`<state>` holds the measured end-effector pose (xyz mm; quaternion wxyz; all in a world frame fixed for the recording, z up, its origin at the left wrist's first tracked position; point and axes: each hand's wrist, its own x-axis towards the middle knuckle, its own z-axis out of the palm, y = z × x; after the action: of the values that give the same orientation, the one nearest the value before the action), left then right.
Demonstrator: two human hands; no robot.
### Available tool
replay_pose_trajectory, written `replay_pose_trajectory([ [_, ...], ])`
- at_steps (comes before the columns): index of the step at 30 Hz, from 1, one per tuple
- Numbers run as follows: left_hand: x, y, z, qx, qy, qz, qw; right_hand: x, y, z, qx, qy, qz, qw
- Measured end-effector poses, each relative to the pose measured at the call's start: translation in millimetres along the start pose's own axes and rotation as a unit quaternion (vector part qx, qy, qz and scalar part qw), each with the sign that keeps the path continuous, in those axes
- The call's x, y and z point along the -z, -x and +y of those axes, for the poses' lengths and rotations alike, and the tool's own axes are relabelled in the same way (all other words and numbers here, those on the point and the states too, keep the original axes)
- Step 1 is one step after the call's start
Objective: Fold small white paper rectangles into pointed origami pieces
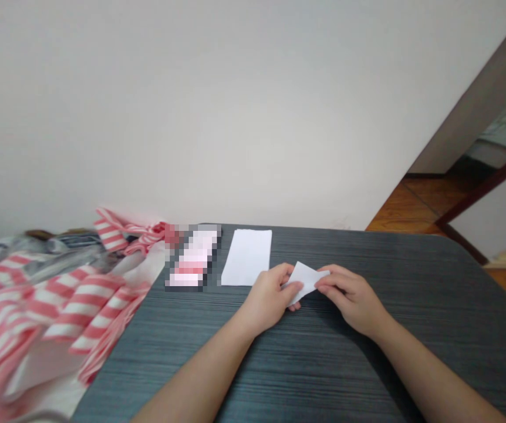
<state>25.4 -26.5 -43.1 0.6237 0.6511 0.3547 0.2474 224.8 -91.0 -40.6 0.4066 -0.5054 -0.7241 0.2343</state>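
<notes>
Soft light on the wall (253, 117), slight blur.

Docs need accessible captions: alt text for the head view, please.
A person's left-hand grip and right-hand grip hold a small white paper over a dark table. Farther back lie a larger white paper and a pixelated item; red-and-white striped cloth is heaped at the picture's left.

The small folded piece (306, 277) is of white paper, which looks smooth and matt. The flat sheets (248, 257) seem of similar plain paper, also matt. The bench (306, 364) has a dark surface, finely streaked like wood grain. The striped cloth (83, 302) looks soft and wrinkled. The wall (253, 117) appears smooth and matt, the floor (424, 200) like polished wood.
</notes>
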Motion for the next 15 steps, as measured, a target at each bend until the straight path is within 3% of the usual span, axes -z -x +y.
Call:
replay_pose_trajectory([
  [8, 0.4, 0.7, 8.2, 0.033, 0.067, -0.039, 0.996, 1.8, 5.5, 8.1, 0.006, -0.026, -0.027, 0.999],
  [15, 1.4, 1.8, 8.0, 0.044, 0.042, -0.060, 0.996, -0.9, 3.5, 8.1, 0.020, -0.016, -0.029, 0.999],
])
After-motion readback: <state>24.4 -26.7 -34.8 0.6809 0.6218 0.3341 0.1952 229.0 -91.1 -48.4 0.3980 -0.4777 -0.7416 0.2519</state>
